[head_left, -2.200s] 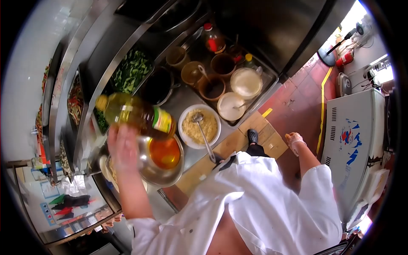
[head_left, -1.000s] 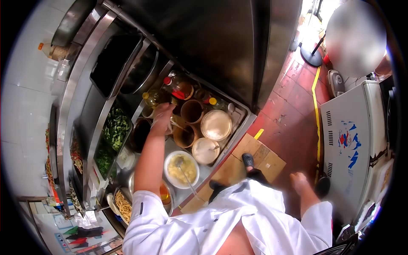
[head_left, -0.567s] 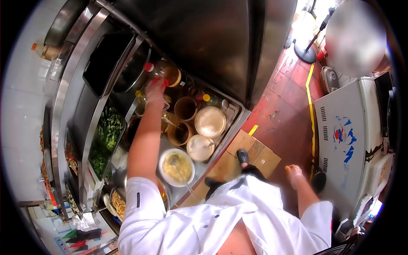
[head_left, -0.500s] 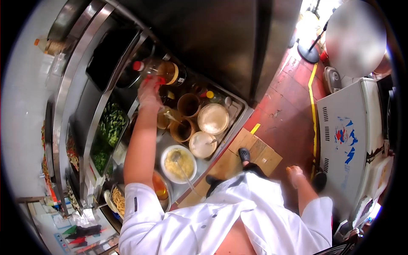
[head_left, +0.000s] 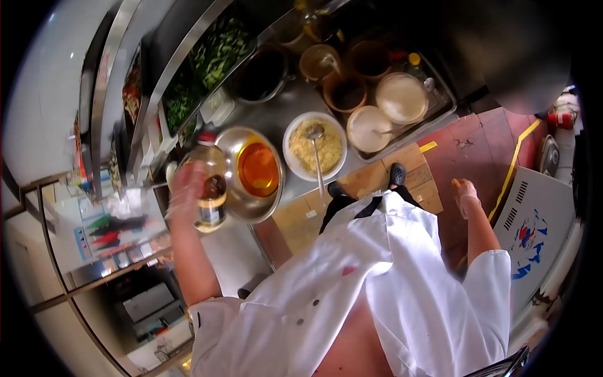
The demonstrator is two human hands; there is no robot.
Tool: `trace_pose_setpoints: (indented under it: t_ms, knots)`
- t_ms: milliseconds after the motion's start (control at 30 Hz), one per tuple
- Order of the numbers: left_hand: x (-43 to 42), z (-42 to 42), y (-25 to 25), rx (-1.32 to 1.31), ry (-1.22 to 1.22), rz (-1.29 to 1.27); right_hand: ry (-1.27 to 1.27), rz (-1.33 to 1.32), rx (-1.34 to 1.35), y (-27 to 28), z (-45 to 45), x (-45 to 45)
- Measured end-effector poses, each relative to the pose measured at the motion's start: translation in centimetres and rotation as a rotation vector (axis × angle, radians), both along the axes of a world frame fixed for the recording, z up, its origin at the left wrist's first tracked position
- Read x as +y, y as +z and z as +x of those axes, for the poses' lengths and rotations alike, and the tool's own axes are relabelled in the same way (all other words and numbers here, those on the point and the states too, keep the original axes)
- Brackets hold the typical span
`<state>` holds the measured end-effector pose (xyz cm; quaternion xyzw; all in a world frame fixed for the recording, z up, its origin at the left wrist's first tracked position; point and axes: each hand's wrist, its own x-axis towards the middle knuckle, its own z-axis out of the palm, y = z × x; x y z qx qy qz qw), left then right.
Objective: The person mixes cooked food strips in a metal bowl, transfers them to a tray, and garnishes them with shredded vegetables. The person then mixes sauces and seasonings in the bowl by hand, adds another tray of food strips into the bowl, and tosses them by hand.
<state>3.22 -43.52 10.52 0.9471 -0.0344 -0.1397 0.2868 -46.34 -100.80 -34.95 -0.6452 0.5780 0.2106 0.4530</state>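
Observation:
My left hand (head_left: 186,185), in a thin clear glove and smeared by motion, grips a clear bottle (head_left: 215,169) with a red cap and a dark label. Dark contents show in its lower part. The bottle stands out over the left rim of a steel bowl (head_left: 231,204) that holds orange-red liquid (head_left: 258,168). My right hand (head_left: 465,193), also gloved, hangs at my right side above the floor. Its fingers are loosely bent and hold nothing visible.
Beside the steel bowl is a white bowl (head_left: 291,164) of pale yellow minced food with a spoon (head_left: 316,141). Several sauce pots and two pale-topped tubs (head_left: 402,97) stand in a metal tray (head_left: 447,108). Leafy greens (head_left: 220,53) lie behind. A white cabinet (head_left: 534,220) stands right.
My left hand has carried the bottle from the back of the counter, near the sauce pots, to the steel bowl. The view has turned, and my right hand still hangs low.

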Motion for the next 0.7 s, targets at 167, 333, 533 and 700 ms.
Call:
trace_pose_setpoints:
  t_ms: [167, 333, 533, 700]
  knots:
    - [5.0, -0.2, -11.6, 0.409, -0.102, 0.858, 0.080, -0.021, -0.074, 3.3, 7.1, 2.3]
    - [7.1, -0.9, -16.8, 0.521, -0.370, 1.006, 0.127, -0.076, -0.007, 5.2, 7.1, 6.7]
    - [4.5, 1.4, -16.7, 0.418, -0.437, 0.878, -0.002, -0.006, 0.157, 7.6, 3.1, 13.4]
    - [4.6, 1.4, -17.4, 0.483, -0.622, 0.906, -0.233, 0.100, 0.183, 5.3, -0.1, 16.8]
